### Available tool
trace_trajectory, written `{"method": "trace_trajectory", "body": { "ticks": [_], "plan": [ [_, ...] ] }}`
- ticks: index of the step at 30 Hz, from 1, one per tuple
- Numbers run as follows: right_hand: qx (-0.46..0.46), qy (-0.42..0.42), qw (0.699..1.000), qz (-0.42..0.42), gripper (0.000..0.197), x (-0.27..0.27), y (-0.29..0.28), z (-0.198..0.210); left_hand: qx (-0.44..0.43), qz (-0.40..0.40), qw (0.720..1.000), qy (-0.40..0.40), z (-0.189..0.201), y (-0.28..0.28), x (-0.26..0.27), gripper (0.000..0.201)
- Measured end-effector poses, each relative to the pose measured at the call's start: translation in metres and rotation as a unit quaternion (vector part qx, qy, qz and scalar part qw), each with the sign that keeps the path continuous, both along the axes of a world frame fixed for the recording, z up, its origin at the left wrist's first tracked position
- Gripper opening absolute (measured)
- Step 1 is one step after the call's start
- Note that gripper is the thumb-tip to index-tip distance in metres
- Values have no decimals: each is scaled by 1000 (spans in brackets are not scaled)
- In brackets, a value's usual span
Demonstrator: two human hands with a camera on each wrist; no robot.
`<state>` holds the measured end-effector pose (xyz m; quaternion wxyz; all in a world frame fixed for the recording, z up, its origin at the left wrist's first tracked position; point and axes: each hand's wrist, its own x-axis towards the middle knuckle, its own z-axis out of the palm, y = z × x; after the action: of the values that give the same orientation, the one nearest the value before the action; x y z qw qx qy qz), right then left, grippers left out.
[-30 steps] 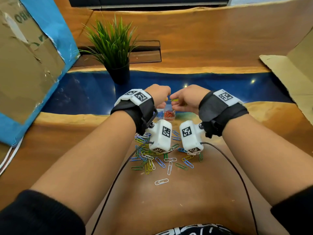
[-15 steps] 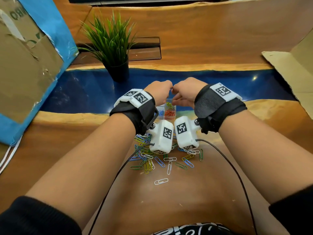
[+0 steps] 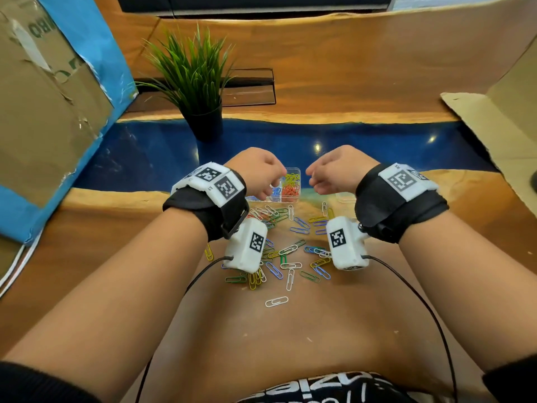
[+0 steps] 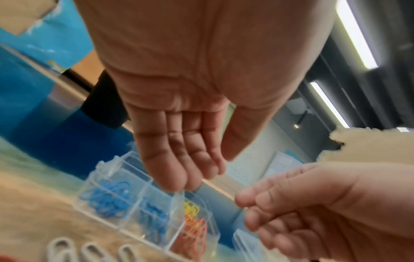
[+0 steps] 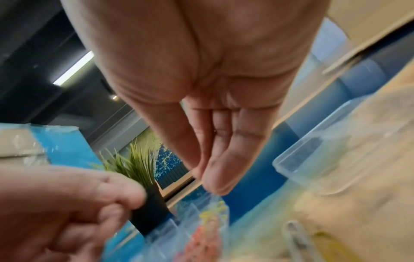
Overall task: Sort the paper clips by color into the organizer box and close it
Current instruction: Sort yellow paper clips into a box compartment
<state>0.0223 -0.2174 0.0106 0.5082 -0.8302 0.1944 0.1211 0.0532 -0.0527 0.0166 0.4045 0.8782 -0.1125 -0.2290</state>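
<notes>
Fingers [image 4: 179, 170] of the left hand [image 3: 258, 173] and right hand [image 3: 337, 170] hang relaxed and empty over the clear organizer box [image 3: 295, 199] on the desk [image 3: 290, 330], its lid off to the right. Half a second ago the hands were pinched together above it; they have since parted, suggesting a yellow clip was just dropped in. Many loose paper clips [image 3: 287, 254] remain unsorted.

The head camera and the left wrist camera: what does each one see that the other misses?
Only the head view shows the loose paper clips scattered on the table, and both forearms. Only the left wrist view shows the left hand from the palm side, with straight fingers holding nothing. Both show the clear box with blue, yellow and red clips, and the right hand.
</notes>
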Motion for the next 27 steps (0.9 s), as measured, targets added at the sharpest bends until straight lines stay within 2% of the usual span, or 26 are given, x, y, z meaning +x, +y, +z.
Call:
{"method": "trace_trajectory", "body": {
  "ticks": [2,5,9,16,22,27],
  "plan": [
    [-79,-1,996,35,19,-9,-1,-2,45,-37,998,-23,-2,4,-8,14],
    [-207,19,972,107,10,-21,-2,-6,117,-90,987,-65,-7,3,-18,12],
    [-298,40,932,203,13,-31,6,-10,216,-125,960,-130,-14,5,-27,16],
    [-358,6,906,228,17,-33,17,-20,265,-106,948,-143,-13,22,-25,12],
    [-390,23,888,241,19,-29,19,-23,300,-120,940,-109,-13,41,-28,2],
    [-396,16,881,257,16,-30,21,-25,342,-162,923,-78,-17,39,-37,17]
  ]
}}
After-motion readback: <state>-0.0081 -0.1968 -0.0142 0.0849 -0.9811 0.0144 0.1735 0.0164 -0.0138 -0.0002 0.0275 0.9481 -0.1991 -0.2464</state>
